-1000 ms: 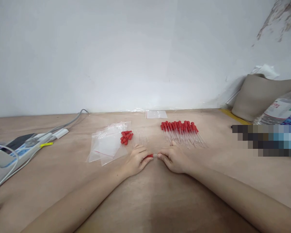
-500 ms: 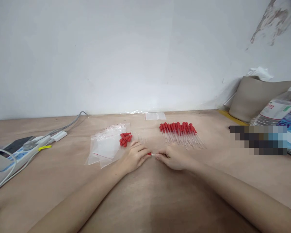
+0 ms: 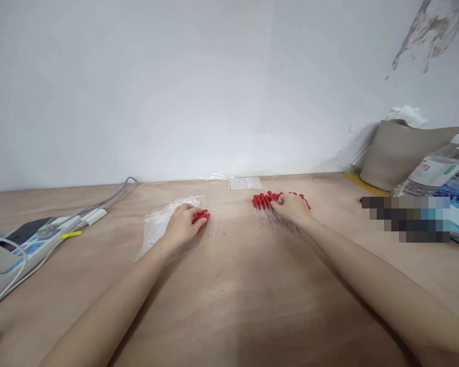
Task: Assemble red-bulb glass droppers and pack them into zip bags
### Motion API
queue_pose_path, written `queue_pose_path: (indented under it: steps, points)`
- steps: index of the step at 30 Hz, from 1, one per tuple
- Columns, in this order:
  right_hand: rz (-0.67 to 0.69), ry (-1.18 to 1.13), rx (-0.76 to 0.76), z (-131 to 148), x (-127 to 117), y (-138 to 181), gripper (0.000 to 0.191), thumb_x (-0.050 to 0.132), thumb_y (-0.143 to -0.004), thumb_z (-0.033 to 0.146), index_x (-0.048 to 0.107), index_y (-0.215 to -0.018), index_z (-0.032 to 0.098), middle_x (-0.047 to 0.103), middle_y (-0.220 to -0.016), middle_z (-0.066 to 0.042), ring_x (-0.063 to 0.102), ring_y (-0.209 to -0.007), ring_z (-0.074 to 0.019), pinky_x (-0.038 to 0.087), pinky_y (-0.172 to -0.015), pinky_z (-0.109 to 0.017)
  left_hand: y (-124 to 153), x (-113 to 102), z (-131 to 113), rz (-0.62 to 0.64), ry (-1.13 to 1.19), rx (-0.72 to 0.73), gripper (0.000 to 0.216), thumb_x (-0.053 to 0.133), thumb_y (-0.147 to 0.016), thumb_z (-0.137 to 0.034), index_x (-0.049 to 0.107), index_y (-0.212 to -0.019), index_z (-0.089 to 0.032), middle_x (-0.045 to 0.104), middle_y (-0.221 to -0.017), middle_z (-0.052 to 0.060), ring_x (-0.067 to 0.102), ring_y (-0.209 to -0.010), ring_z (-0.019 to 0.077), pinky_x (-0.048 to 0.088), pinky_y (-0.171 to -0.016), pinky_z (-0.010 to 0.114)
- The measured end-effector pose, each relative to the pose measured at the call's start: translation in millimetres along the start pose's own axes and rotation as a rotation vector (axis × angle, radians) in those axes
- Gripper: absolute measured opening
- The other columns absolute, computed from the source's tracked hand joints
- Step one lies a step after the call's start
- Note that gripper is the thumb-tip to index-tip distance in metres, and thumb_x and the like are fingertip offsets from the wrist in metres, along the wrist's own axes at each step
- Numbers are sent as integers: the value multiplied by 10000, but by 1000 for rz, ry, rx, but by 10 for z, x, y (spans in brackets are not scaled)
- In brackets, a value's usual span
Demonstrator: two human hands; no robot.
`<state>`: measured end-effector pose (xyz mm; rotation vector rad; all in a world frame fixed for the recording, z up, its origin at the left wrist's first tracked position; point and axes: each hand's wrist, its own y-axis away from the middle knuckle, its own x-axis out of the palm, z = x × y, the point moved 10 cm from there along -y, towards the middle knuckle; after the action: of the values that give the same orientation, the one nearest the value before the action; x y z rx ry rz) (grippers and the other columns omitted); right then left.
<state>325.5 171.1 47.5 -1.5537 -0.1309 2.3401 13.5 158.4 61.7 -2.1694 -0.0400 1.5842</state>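
On the left, my left hand [image 3: 184,223] is over a small heap of red rubber bulbs [image 3: 205,216], its thumb and forefinger closing around a bulb. Thin clear glass tubes [image 3: 220,221] lie side by side just right of that heap. My right hand [image 3: 291,208] is at the row of assembled droppers [image 3: 263,201], clear tubes with red bulbs on their far ends. Its thumb and finger are pinched on a dropper among them, and the hand covers part of the row.
Clear zip bags [image 3: 156,227] lie under and beside my left hand, and another bag [image 3: 245,183] is against the wall. A power strip [image 3: 30,250] with cables stands at the left. A water bottle [image 3: 430,171] and a grey-brown container [image 3: 390,155] stand at the right.
My hands have moved apart from the dropper they held together at the middle. The left went left to the red bulbs, the right moved up and right to the dropper row.
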Motion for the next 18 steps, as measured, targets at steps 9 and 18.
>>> queue_pose_path:
  steps: [9,18]
  points:
    - [-51,83,-232,561,77,191,299,430,-809,345,611,-675,149,628,-691,-94,572,-726,-202,347,-705,-329,9,77,-8,4,-81,-23,229,460,-781,-311,670,-788,-220,604,-994,49,579,-838,235,436,-703,327]
    - [221,10,-170,1187,798,151,246,500,-754,275,659,-839,106,647,-864,-163,611,-782,-229,441,-602,-274,39,-13,27,-9,-253,-129,259,356,-845,-287,562,-969,-190,653,-858,69,595,-758,227,387,-642,300]
